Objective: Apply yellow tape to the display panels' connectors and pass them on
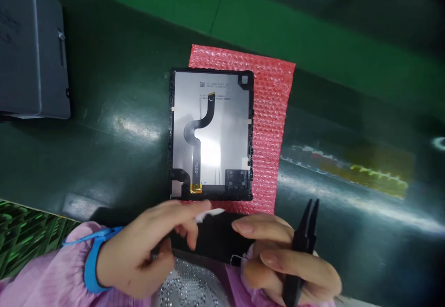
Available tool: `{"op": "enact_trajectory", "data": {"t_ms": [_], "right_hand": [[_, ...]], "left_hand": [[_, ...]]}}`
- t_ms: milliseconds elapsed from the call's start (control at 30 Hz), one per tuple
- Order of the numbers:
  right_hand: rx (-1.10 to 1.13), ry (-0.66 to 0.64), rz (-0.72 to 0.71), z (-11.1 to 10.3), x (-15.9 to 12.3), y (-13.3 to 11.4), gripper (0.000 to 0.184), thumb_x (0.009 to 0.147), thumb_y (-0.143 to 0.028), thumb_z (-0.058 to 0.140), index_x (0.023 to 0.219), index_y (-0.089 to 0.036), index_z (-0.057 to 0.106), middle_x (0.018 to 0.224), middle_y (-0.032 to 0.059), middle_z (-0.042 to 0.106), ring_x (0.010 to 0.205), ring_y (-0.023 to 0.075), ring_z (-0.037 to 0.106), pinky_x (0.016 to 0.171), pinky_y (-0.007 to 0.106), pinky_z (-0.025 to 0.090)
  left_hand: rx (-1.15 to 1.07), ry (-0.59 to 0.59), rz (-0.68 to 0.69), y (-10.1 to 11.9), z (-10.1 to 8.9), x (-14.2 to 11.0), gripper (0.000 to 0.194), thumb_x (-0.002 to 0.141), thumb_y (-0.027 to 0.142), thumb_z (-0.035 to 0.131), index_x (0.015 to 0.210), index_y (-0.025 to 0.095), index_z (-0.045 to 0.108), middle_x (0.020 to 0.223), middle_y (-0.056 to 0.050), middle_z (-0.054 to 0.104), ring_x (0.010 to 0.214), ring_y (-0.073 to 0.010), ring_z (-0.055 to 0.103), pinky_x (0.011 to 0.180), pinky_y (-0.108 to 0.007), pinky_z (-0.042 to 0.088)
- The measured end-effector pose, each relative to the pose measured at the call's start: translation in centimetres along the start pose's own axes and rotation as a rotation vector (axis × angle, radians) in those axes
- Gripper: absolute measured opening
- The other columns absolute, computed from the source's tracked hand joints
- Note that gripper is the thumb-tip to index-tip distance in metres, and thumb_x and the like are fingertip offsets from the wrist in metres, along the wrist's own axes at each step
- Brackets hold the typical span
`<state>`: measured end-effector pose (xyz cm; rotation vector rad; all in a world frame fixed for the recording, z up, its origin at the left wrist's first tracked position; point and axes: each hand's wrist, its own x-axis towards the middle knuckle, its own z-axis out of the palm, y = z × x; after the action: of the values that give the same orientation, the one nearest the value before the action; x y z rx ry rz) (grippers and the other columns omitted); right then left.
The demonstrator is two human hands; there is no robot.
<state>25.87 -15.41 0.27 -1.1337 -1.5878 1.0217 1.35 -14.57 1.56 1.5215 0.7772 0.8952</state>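
A tablet screen panel (pixel 222 121) lies back side up on a pink bubble-wrap sheet (pixel 271 112), with a black flex cable (pixel 200 131) running down its grey back. My left hand (pixel 146 246), with a blue wrist strap (pixel 92 260), pinches a small white strip (pixel 208 214) just below the panel's lower edge. My right hand (pixel 288 260) grips black tweezers (pixel 302 246), tips pointing up. A flat black piece (pixel 215 237) sits between both hands; my right fingertips touch it.
The panel rests on a dark green belt (pixel 121 126) with a brighter green border (pixel 278 24) behind. A grey box (pixel 31 47) stands at the far left. A green patterned mat (pixel 28 233) shows at the lower left.
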Motion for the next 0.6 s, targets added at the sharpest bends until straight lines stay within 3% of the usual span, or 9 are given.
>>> {"op": "enact_trajectory", "data": {"t_ms": [100,200,267,333,467,600], "right_hand": [[0.061,-0.082,0.029,0.4,1.3,-2.0,0.03,0.077,-0.027,0.085,0.09,-0.028,0.057,0.105,0.0031,0.078,0.089,0.0238,0.075,0.079,0.04,0.062],[0.192,-0.144,0.248,1.0,2.4,-3.7,0.027,0.085,-0.019,0.077,0.081,-0.026,0.051,0.091,-0.0013,0.078,0.079,0.0174,0.074,0.07,0.03,0.062],[0.242,-0.171,0.295,0.9,3.0,-4.1,0.031,0.085,-0.014,0.076,0.076,-0.025,0.048,0.084,-0.0032,0.077,0.073,0.0148,0.072,0.065,0.026,0.061],[0.24,-0.146,0.321,0.4,3.7,-4.1,0.034,0.084,-0.012,0.077,0.074,-0.025,0.046,0.081,-0.0042,0.076,0.074,0.014,0.072,0.066,0.025,0.06],[0.13,-0.058,0.345,-0.1,6.2,-3.3,0.035,0.083,-0.015,0.077,0.075,-0.025,0.045,0.079,-0.004,0.073,0.077,0.0142,0.072,0.07,0.025,0.058],[0.006,-0.187,0.323,1.8,9.2,-2.1,0.034,0.084,-0.02,0.076,0.072,-0.024,0.044,0.073,-0.0034,0.066,0.076,0.0162,0.07,0.068,0.028,0.054]], "left_hand": [[-0.164,-0.152,-0.05,0.0,1.2,-0.2,0.084,0.063,-0.002,0.038,0.143,0.023,0.04,0.084,-0.001,0.057,0.072,-0.0138,0.055,0.062,-0.023,0.051],[-0.207,-0.208,-0.087,-0.4,1.9,-0.2,0.077,0.058,0.0,0.038,0.13,0.025,0.05,0.081,0.001,0.055,0.07,-0.0135,0.05,0.06,-0.022,0.046],[-0.22,-0.242,-0.12,-0.6,1.9,-0.3,0.072,0.058,0.0,0.039,0.124,0.025,0.053,0.081,0.002,0.054,0.067,-0.0123,0.047,0.06,-0.022,0.044],[-0.199,-0.249,-0.125,-0.7,1.8,-0.5,0.075,0.061,-0.002,0.04,0.131,0.025,0.049,0.083,0.002,0.057,0.065,-0.0114,0.048,0.061,-0.022,0.045],[-0.002,-0.221,-0.051,-0.3,1.1,-0.6,0.073,0.071,-0.004,0.035,0.139,0.021,0.044,0.083,0.0,0.061,0.073,-0.0128,0.056,0.072,-0.025,0.05],[0.396,-0.168,0.0,0.2,-1.0,0.4,0.049,0.084,-0.001,0.036,0.126,0.016,0.055,0.09,-0.004,0.066,0.081,-0.0166,0.059,0.075,-0.03,0.051]]}}
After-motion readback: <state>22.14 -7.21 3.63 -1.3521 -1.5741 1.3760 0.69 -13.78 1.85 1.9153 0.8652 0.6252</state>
